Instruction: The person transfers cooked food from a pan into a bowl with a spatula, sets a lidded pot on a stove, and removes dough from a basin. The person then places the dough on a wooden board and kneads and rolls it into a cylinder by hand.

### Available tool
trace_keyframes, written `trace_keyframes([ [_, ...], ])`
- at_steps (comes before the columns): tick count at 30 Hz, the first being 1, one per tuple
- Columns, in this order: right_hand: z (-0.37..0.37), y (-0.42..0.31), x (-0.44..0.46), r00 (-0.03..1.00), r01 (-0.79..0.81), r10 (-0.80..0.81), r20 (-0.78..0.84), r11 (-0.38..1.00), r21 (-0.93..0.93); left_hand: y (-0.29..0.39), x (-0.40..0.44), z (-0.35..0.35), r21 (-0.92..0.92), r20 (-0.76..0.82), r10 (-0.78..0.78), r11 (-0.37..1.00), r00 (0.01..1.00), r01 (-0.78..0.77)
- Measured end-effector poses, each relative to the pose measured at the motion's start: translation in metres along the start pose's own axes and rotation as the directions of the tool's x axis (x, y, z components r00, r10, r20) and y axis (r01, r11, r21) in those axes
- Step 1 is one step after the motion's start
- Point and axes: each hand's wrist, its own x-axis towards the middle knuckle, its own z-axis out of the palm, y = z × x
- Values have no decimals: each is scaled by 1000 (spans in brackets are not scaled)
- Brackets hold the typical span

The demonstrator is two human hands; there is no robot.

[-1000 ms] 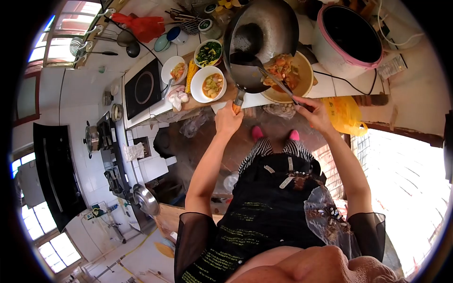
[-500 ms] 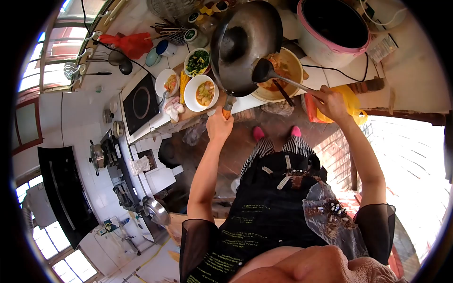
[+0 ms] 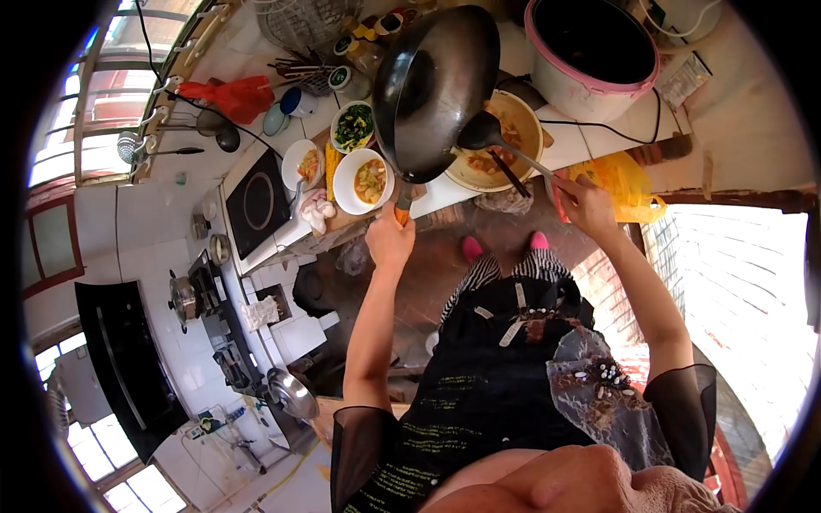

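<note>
My left hand [image 3: 391, 238] is closed around the handle of a dark wok [image 3: 438, 90], which is tilted on its side above the counter. In my right hand [image 3: 587, 205] is the handle of a spatula [image 3: 481, 132] with a black blade. That blade is over a cream-coloured bowl [image 3: 537, 128] holding reddish-brown food, just right of the wok's rim. A pair of dark chopsticks [image 3: 510, 173] leans out over the bowl's near edge. Left of the wok, a white bowl of stew [image 3: 341, 178] stands near my left hand.
A dish of greens [image 3: 370, 145], another white bowl [image 3: 289, 161] and corn [image 3: 331, 167] lie leftward, by a black induction cooktop [image 3: 257, 208]. A large pink-rimmed pot [image 3: 590, 92] stands at back right. A yellow plastic bag [image 3: 629, 184] hangs at the counter's edge.
The wok has shifted slightly and turned in my left hand. My right hand has moved a little left and down, bringing the spatula blade lower and to the right, over the bowl.
</note>
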Motion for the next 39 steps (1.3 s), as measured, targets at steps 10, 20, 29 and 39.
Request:
trace_keyframes([
  [10, 13, -2, 6, 990, -75, 30, 139, 940, 332, 2, 4, -6, -52, -36, 23, 998, 999, -25],
  [20, -22, -26, 24, 975, 125, -113, -189, 991, 51, -10, 1, -5, -151, -51, 22, 988, 998, -29],
  [29, -38, -56, 94, 782, 344, -473, -406, 871, -351, -15, -6, -16, -252, 45, 20, 968, 999, -8],
  [39, 10, -44, 55, 950, 93, -128, -286, 987, -131, -8, -6, -19, -165, -32, -11, 986, 999, 5],
])
